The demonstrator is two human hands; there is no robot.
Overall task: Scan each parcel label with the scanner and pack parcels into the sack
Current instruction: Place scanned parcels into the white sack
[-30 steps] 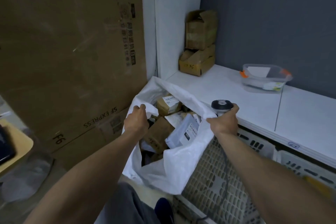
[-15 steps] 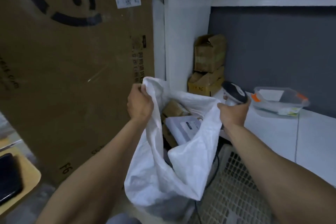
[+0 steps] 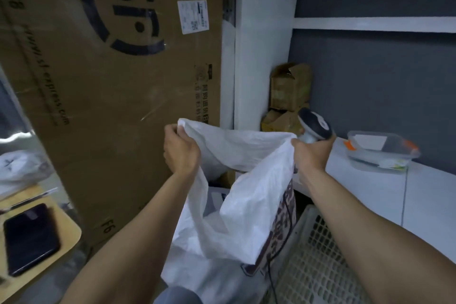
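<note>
A white sack (image 3: 246,205) is being held up at centre frame by its rim. At its 9 o'clock the rim is being clamped in the left hand's (image 3: 181,153) fingers; at 3 o'clock rim and scanner (image 3: 314,126) are being gripped together by the right hand (image 3: 312,153). One parcel (image 3: 217,198) is being glimpsed inside, so packing is being judged well advanced; whether more parcels are waiting cannot be told.

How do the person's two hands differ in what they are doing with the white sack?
The left hand grips only the rim of the sack; the right hand pinches the rim while also holding the scanner. The left hand is in front of the big cardboard box; the right hand is by the white counter. Both are curled on the rim, holding the sack's mouth open.
</note>
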